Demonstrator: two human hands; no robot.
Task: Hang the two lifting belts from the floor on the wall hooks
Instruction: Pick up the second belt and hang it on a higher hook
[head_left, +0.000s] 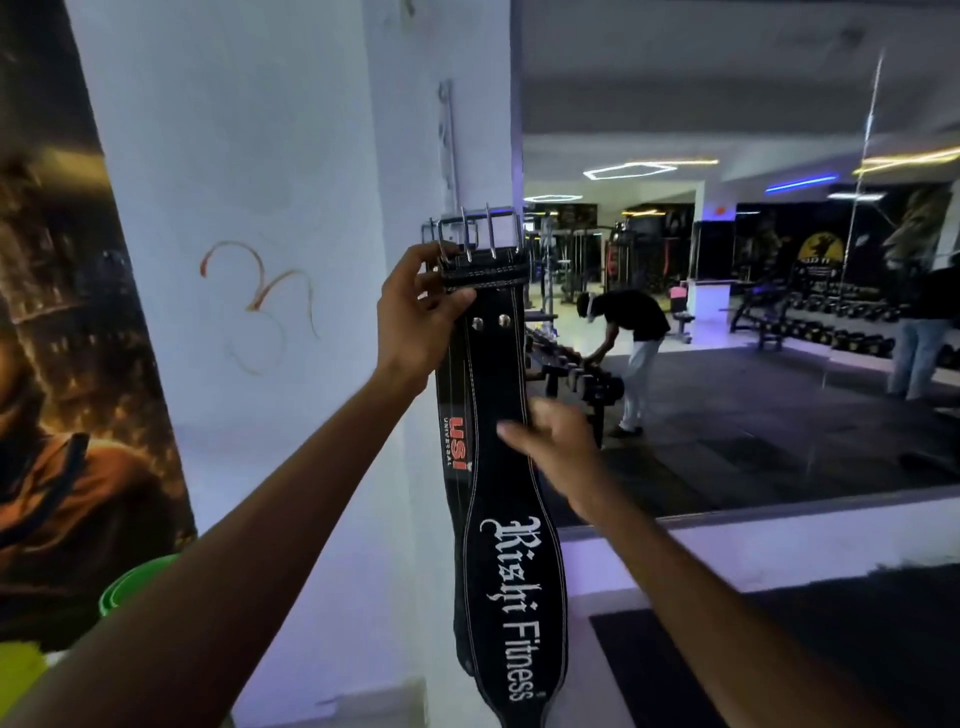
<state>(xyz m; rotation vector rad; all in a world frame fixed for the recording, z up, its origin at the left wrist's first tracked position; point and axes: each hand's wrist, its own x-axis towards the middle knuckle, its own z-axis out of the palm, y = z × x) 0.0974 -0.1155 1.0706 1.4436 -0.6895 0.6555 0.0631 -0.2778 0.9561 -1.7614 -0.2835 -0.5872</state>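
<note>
The front belt (511, 561) is hung vertically, buckle (480, 234) uppermost, over a second belt (453, 441) against the wall (260, 156). Its top is gripped by the left hand (415, 322); the right hand (556, 441), blurred, is held loosely open beside a mirror (727, 260).

Two black lifting belts (498, 467) overlapped, two hands (415, 317), one green bucket (137, 582), one poster (62, 332).

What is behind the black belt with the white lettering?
A second black belt with a red logo hangs behind the front belt. The hook holding them is covered by their buckles.
</note>
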